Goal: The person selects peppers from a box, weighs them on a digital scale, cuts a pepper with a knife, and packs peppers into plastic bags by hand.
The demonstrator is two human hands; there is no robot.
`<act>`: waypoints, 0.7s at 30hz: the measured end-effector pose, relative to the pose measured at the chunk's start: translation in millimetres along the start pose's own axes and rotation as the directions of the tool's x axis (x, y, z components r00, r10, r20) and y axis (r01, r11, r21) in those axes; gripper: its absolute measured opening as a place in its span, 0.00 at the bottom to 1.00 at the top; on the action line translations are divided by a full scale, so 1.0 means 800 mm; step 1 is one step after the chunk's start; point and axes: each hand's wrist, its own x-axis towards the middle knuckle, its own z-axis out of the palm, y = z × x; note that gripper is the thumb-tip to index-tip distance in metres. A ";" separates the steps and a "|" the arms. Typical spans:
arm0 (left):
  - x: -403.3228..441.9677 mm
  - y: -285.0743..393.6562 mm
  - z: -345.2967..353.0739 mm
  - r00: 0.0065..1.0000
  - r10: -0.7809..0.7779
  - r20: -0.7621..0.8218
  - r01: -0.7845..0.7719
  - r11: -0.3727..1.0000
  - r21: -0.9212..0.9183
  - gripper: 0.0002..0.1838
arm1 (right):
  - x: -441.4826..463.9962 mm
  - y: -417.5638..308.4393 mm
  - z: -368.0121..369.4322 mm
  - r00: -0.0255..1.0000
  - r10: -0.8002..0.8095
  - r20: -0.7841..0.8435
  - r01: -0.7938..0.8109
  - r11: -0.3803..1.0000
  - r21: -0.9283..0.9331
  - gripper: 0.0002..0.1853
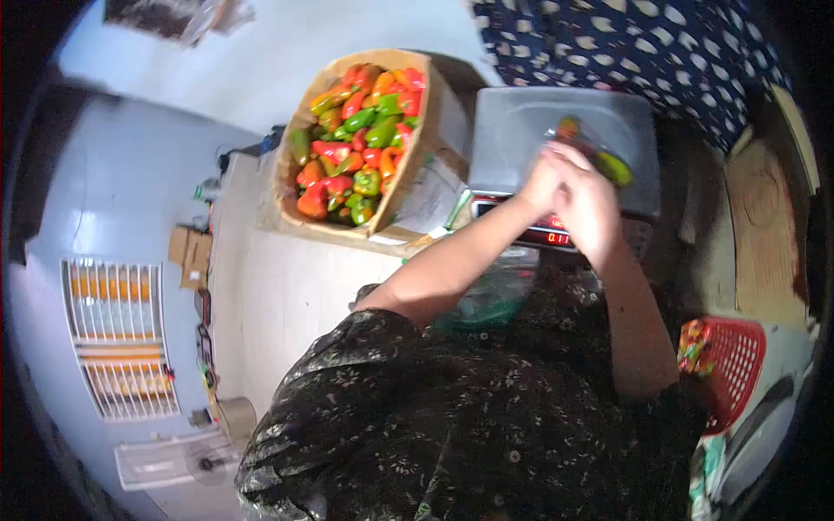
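Note:
Over the platform of a weighing scale (504,139), my left hand (545,184) and my right hand (592,207) are pressed together, fingers closed. Whatever lies between them is hidden. Just beyond the fingers, a clear plastic bag of peppers (615,168) is partly visible on the platform, showing green and orange-red through the film. The hands cover part of the bag. Red digits glow on the scale's display (556,237) below my wrists. To the left stands an open cardboard box (443,130) full of red, orange and green peppers (352,156).
At the lower right is a red perforated basket (734,369) with colourful packets in it. A dark patterned cloth (625,43) hangs behind the scale. Clear and green plastic (495,291) lies at the front, near my body. Cardboard (764,234) stands at the far right.

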 end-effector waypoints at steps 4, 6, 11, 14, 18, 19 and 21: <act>0.000 0.107 -0.053 0.999 -0.032 0.019 0.030 0.995 0.094 0.16 | 0.007 -0.005 -0.017 0.998 -0.003 -0.065 0.009 0.996 0.086 0.27; -0.012 0.153 -0.090 0.998 -0.016 -0.055 0.021 0.996 0.089 0.15 | 0.009 0.000 -0.020 0.997 -0.020 -0.078 0.025 0.998 0.059 0.27; -0.048 0.179 -0.229 0.975 -0.141 -0.172 0.195 0.913 0.357 0.10 | 0.009 0.006 -0.015 0.996 0.074 -0.040 -0.068 0.986 0.149 0.27; -0.068 0.116 -0.314 0.897 -0.119 -0.426 0.325 0.831 0.452 0.10 | 0.008 0.007 -0.009 0.997 0.060 -0.049 -0.055 0.993 0.106 0.27; -0.116 0.002 -0.369 0.801 -0.414 -0.432 0.593 0.649 0.478 0.23 | 0.009 0.008 -0.012 0.998 0.006 -0.068 -0.005 1.000 0.007 0.28; -0.104 0.023 -0.354 0.815 -0.383 -0.436 0.578 0.601 0.553 0.25 | 0.008 0.008 -0.012 0.997 -0.021 -0.076 0.019 1.000 -0.019 0.28; -0.089 0.063 -0.327 0.802 -0.442 -0.402 0.574 0.384 0.723 0.30 | 0.007 -0.002 -0.013 0.995 0.075 -0.069 -0.072 0.997 0.041 0.26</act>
